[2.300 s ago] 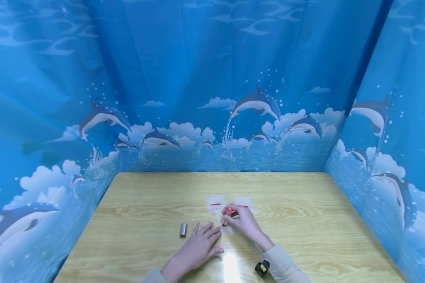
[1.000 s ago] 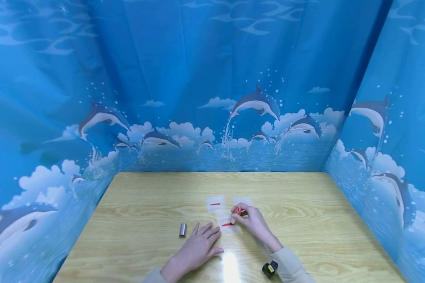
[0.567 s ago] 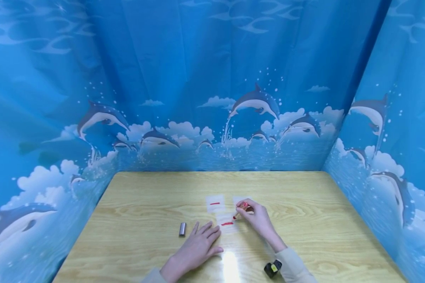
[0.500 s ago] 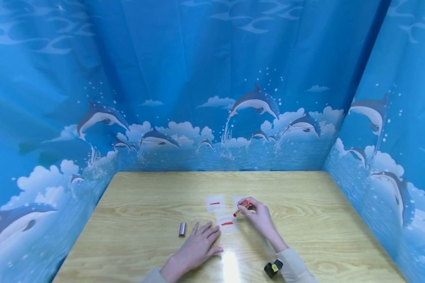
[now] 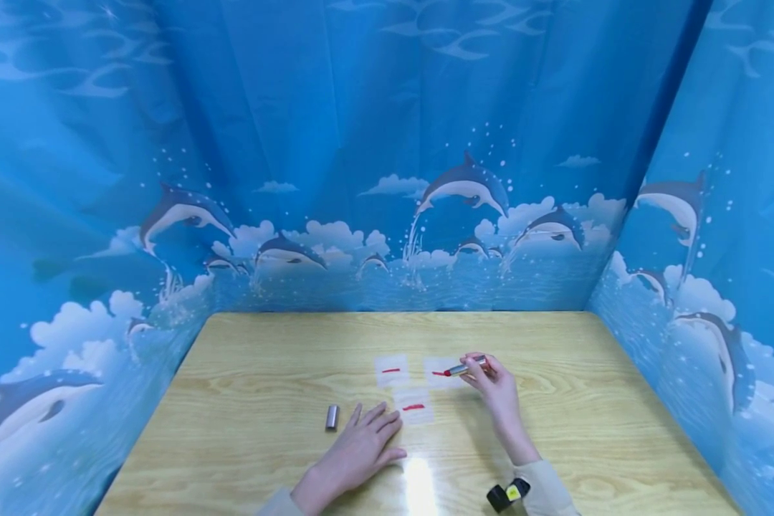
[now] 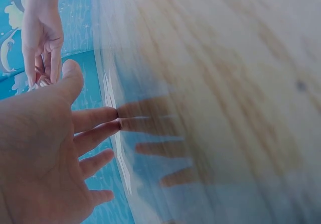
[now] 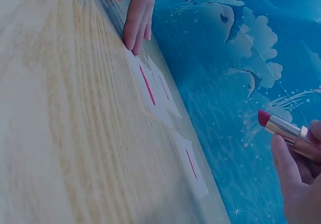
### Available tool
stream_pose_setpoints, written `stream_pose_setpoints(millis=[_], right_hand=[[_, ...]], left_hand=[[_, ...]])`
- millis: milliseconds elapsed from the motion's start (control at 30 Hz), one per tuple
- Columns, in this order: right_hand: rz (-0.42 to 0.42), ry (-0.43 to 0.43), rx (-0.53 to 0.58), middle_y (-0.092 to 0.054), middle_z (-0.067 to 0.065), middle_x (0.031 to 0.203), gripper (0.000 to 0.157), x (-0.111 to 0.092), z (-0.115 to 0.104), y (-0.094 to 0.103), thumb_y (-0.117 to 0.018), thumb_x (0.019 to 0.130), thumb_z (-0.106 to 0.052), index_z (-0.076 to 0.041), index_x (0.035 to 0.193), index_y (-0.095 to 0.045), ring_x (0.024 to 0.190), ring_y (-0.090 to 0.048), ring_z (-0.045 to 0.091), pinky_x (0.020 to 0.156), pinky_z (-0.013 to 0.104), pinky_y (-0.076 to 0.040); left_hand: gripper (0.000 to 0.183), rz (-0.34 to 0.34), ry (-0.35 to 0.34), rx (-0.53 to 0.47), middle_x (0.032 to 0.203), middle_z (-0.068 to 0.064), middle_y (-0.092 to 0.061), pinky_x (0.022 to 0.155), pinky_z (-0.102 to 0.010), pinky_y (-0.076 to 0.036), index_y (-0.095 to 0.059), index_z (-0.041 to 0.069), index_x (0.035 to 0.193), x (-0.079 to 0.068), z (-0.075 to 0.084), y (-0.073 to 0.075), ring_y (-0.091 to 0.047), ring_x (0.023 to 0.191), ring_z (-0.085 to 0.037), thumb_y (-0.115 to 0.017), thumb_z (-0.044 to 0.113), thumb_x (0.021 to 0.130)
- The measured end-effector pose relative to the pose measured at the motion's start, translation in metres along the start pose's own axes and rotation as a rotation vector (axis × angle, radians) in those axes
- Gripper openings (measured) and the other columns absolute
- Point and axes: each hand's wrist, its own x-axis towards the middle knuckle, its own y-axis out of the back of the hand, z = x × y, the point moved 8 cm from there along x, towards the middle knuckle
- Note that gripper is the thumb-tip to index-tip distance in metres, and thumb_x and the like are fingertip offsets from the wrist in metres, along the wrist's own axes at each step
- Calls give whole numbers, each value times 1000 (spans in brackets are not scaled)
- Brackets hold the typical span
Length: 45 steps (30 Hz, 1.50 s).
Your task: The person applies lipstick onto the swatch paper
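Observation:
My right hand (image 5: 499, 394) holds an uncapped red lipstick (image 5: 459, 370) between thumb and fingers, nearly level, its tip pointing left. In the right wrist view the lipstick (image 7: 285, 128) is raised off the table. From the head, its tip overlaps the red stroke on the back right paper piece (image 5: 432, 364). My left hand (image 5: 360, 446) lies flat, fingers spread, fingertips at the left edge of the near paper piece (image 5: 419, 418), which bears a thicker red stroke. Another marked paper piece (image 5: 383, 380) lies at the back left. The lipstick cap (image 5: 332, 418) stands left of my left hand.
The wood-grain table (image 5: 271, 373) has a bright glare spot near its front. Blue dolphin-print curtains (image 5: 335, 143) surround its back and sides. A black wrist device (image 5: 508, 494) sits at my right sleeve (image 5: 545, 486).
My right hand has drawn a red stroke rightward across the near paper, then lifted away to the right and back, tilting the lipstick from upright to nearly level. My left hand has stayed put.

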Motion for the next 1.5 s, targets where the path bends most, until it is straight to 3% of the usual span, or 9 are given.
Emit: stream_pose_setpoints(millis=[200, 467, 700, 1033, 1233, 1500], right_hand=[[61, -5, 70, -73, -5, 94, 36, 0, 1, 8, -63, 101, -11, 18, 121, -56, 90, -72, 12, 84, 29, -61], [48, -26, 67, -73, -3, 97, 39, -2, 2, 8, -64, 101, -14, 17, 121, -56, 92, -71, 11, 86, 28, -61], [42, -42, 70, -72, -3, 100, 41, -4, 2, 6, -63, 101, -17, 16, 124, -55, 94, -71, 9, 88, 29, -60], [48, -33, 136, -73, 2, 102, 38, -6, -1, 1, -63, 101, -14, 14, 125, -54, 99, -71, 14, 90, 31, -60], [42, -39, 173, -71, 3, 103, 34, -10, -3, -8, -63, 101, -12, 12, 123, -52, 93, -72, 14, 90, 33, -60], [40, -52, 206, -58, 6, 101, 29, -17, -6, -21, -62, 100, -4, 14, 120, -51, 91, -72, 12, 92, 30, -59]], left_hand=[[60, 14, -5, 0, 150, -6, -53, 118, -64, -28, -56, 10, 143, 0, 0, 2, -42, 144, -33, -49, 53, 102], [59, 30, -14, 0, 151, -7, -52, 117, -65, -28, -56, 9, 143, 0, 1, 5, -42, 144, -34, -49, 51, 103], [53, 84, -7, -33, 149, -8, -54, 117, -64, -30, -57, 8, 142, 3, -1, 10, -45, 142, -33, -52, 44, 103], [45, 173, 47, -221, 145, -8, -59, 118, -59, -32, -58, 9, 141, 9, -6, 23, -49, 139, -31, -49, 36, 107], [46, 273, 78, -350, 139, -6, -63, 113, -53, -42, -62, 12, 136, 13, -5, 34, -56, 132, -29, -42, 43, 108], [34, 336, 120, -437, 133, -5, -67, 107, -49, -49, -65, 10, 132, 17, -7, 36, -62, 124, -26, -53, 29, 106]])
